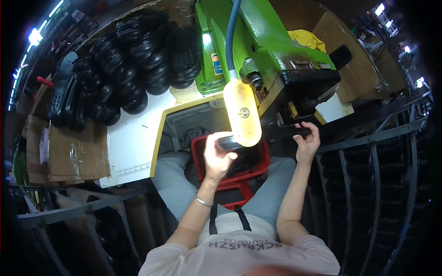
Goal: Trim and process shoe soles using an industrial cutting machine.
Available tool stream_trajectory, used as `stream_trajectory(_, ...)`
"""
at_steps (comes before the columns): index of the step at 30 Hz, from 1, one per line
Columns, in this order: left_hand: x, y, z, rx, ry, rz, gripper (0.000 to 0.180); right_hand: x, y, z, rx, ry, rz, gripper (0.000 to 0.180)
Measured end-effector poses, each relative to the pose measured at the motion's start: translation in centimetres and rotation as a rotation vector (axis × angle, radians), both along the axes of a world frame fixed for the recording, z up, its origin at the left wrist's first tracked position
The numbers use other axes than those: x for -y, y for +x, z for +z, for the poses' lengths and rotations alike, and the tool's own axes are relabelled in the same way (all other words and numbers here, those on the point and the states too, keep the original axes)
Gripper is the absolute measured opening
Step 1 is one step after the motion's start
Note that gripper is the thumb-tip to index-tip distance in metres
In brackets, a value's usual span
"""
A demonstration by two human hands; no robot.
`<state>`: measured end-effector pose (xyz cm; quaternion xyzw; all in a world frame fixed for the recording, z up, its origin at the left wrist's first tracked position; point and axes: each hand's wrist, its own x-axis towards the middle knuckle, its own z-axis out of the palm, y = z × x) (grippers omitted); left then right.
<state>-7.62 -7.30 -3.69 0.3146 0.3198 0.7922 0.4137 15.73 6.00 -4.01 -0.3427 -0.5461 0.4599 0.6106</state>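
Both my hands hold one long black shoe sole [276, 134] level under the head of a green machine [267, 43]. My left hand [216, 156] grips its near end, and my right hand [307, 140] grips its far end by the machine's black plate [308, 83]. A lit yellow lamp [242, 112] on a blue hose hangs in front and hides the middle of the sole. A red crate [230, 181] sits between my knees just below my hands.
Stacks of black soles [133, 64] cover the table's left side, next to a white board with a yellow edge [133, 138]. Cardboard boxes [76, 152] stand at the left. Dark metal racks [377, 175] flank me on the right and lower left.
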Motion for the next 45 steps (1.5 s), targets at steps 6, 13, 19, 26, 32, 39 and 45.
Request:
stream_trajectory(6,-2.5,2.4,-0.7,0.042,0.006,-0.041,0.051,-1.2,3.0,3.7,0.228,0.248,-0.163,0.050)
stream_trajectory(13,-0.9,-0.3,-2.7,0.011,-0.054,-0.022,0.048,1.8,-1.2,9.7,0.489,0.418,-0.228,0.054)
stream_trajectory(19,3.5,-5.7,-3.4,0.068,-0.008,0.072,0.054,3.1,-7.1,7.2,0.457,0.422,-0.082,0.056)
stream_trajectory(26,4.1,-4.7,-2.4,-0.163,-0.079,0.137,0.060,1.4,-4.9,1.2,0.177,0.268,0.046,0.055)
stream_trajectory(32,-0.1,0.4,-1.5,-0.066,-0.038,-0.060,0.061,-0.9,1.7,0.9,0.106,0.207,-0.037,0.054)
stream_trajectory(39,-2.2,1.6,-0.8,-0.176,-0.094,0.029,0.052,-1.3,3.8,3.9,0.225,0.262,-0.151,0.052)
stream_trajectory(45,1.0,-2.6,-3.8,0.134,-0.108,-0.025,0.063,1.7,-1.6,8.5,0.482,0.413,-0.142,0.056)
